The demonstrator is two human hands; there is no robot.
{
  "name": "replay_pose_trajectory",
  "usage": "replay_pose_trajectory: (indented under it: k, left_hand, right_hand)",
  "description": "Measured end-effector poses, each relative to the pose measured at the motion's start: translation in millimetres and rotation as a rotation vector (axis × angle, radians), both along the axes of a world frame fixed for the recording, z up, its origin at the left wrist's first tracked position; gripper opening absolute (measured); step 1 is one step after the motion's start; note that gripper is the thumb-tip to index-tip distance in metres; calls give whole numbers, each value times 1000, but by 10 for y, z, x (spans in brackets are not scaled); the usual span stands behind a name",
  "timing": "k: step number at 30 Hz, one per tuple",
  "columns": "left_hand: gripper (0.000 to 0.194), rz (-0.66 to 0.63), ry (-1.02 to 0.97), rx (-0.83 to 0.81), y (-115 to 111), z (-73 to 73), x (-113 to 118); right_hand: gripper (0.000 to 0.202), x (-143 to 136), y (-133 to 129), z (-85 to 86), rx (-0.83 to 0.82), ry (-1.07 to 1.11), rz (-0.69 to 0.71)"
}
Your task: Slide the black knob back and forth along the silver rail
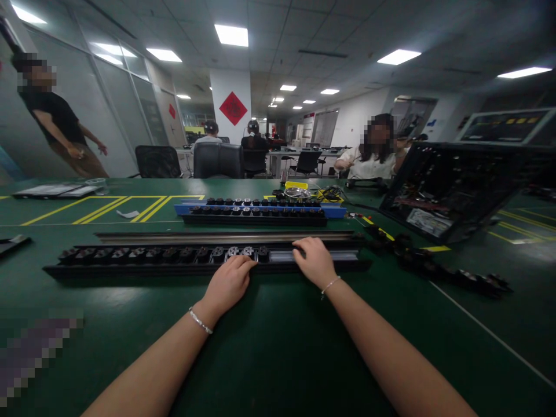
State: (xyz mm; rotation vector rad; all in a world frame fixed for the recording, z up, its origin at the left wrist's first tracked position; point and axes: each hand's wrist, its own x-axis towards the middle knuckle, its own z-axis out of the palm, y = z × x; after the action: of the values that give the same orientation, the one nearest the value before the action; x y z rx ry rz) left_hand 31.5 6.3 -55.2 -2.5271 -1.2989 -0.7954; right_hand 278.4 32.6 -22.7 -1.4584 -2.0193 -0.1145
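A long black rail (143, 270) lies across the green table, with a row of black socket modules (170, 254) filling it from the left end to past the middle. The rail's right part shows a bare light channel (282, 255). My left hand (232, 278) rests on the rail's front edge by the last modules, fingers bent together; whether they grip anything is hidden. My right hand (315, 260) reaches over the bare channel, thumb and fingers apart, nothing visible between them. Just behind lies another long dark strip (226, 237).
Behind stands a blue rail (334, 212) with more modules. A chain of black modules (456, 278) and an open black case (443, 185) are on the right. People sit across and beyond the table (87, 289); one stands at left.
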Motion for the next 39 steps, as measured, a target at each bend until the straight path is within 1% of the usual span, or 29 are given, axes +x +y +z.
replay_pose_trajectory:
  k: [1, 2, 4, 6, 9, 13, 20, 28, 39]
  left_hand:
    - [32, 1, 9, 6, 0, 5, 1]
    - [33, 1, 17, 9, -1, 10, 3]
    - [33, 0, 28, 14, 0, 21, 6]
    - [34, -5, 29, 19, 3, 29, 7]
    - [34, -14, 25, 25, 10, 35, 8]
    - [34, -8, 31, 20, 14, 31, 10]
    - [36, -7, 28, 17, 16, 21, 2]
    - [40, -14, 15, 16, 26, 13, -7]
    - [34, -19, 8, 19, 30, 0, -11]
  right_hand:
    - [26, -179, -23, -12, -42, -2, 21]
    - [30, -333, -39, -26, -80, 9, 14]
    - [39, -566, -50, -54, -134, 34, -34]
    - [44, -709, -39, -86, -168, 33, -83]
    - [40, -806, -21, -134, -177, 1, -135]
    - [34, -826, -26, -170, -151, -13, -162]
    - [35, -823, -35, -163, -165, -20, -171]
    - [31, -801, -42, -175, -145, 9, -167]
    - [25, -722, -63, -168, -141, 51, -211]
